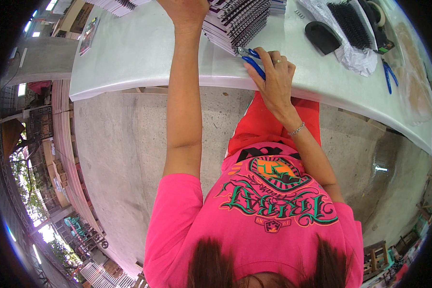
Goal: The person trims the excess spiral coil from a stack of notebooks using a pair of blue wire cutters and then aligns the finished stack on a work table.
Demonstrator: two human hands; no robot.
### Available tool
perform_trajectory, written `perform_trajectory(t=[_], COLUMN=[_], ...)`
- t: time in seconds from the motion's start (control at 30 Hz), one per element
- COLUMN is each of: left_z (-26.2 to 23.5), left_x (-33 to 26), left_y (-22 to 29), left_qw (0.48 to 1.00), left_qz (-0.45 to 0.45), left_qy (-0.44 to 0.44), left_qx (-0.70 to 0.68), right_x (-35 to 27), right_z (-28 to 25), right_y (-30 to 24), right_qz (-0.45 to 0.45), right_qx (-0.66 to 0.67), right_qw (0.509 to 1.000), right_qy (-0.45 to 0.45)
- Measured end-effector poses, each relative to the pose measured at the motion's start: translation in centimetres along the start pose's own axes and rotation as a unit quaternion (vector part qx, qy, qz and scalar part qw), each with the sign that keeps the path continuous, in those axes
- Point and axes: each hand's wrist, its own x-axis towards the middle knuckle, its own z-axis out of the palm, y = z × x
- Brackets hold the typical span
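Observation:
A stack of spiral-bound notebooks with dark wire coils lies at the table's far side, in front of me. My right hand holds small blue-handled wire cutters, their metal jaws touching or very close to the coil end at the stack's near corner. My left hand reaches to the left side of the same stack. Its fingers run past the top edge of the picture, so their grip is hidden.
On the right of the white table lie a black rounded object, a bundle of black coils on crumpled white plastic, a tape roll and another blue-handled tool. More notebooks sit at the upper left.

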Motion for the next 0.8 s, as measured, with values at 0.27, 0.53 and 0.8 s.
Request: perform_trajectory(t=[0.27,0.53,0.8], left_z=[0.0,0.3,0.0], left_x=[1.3,-0.1,-0.1], left_y=[4.4,0.4,0.1], left_qw=[0.925,1.0,1.0], left_qz=[-0.303,-0.016,-0.012], left_qy=[0.075,-0.001,0.009], left_qx=[-0.217,0.012,0.002], right_x=[4.6,1.0,-0.2], right_z=[-4.3,-2.7,-1.2], right_y=[0.7,-0.1,-0.2], right_qz=[0.174,0.017,0.001], right_qx=[0.212,-0.004,0.005], right_qw=[0.912,0.997,1.0], right_qy=[-0.306,-0.069,-0.01])
